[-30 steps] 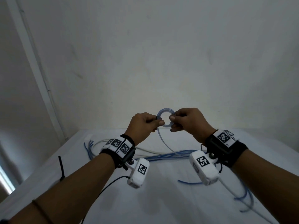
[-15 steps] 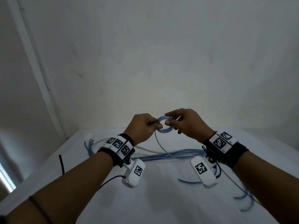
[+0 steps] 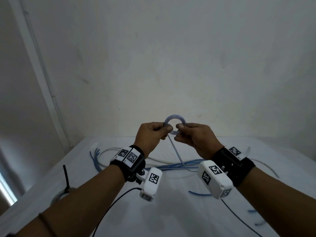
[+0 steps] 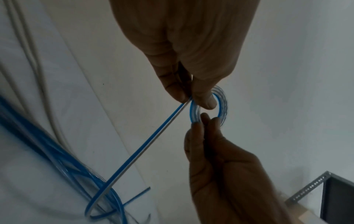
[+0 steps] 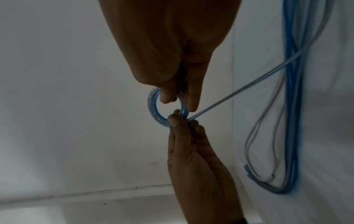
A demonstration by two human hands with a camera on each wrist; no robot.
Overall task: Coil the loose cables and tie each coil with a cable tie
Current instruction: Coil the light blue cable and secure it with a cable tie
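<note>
A small coil [image 3: 174,124] of clear-blue cable is held up above the white table [image 3: 171,211], pinched from both sides. My left hand [image 3: 165,130] pinches its left edge, where the loose tail [image 3: 177,151] leaves and slopes down to the table. My right hand [image 3: 180,129] pinches the right edge. In the left wrist view the coil [image 4: 223,106] sits between thumb and forefinger, and the tail [image 4: 153,136] runs to a heap of blue cables [image 4: 57,159]. The right wrist view shows the coil [image 5: 153,109] and the tail [image 5: 249,84].
Loose blue cables [image 3: 171,165] and white cables [image 3: 109,151] lie across the table's middle and back. At the left edge, a black cable tie [image 3: 65,177] stands up from a grey coil [image 3: 58,195]. A perforated metal bracket [image 4: 306,191] shows at the right.
Both hands dipped slightly, then came back up with the coil still pinched between them. More of the loop shows above the fingers now.
</note>
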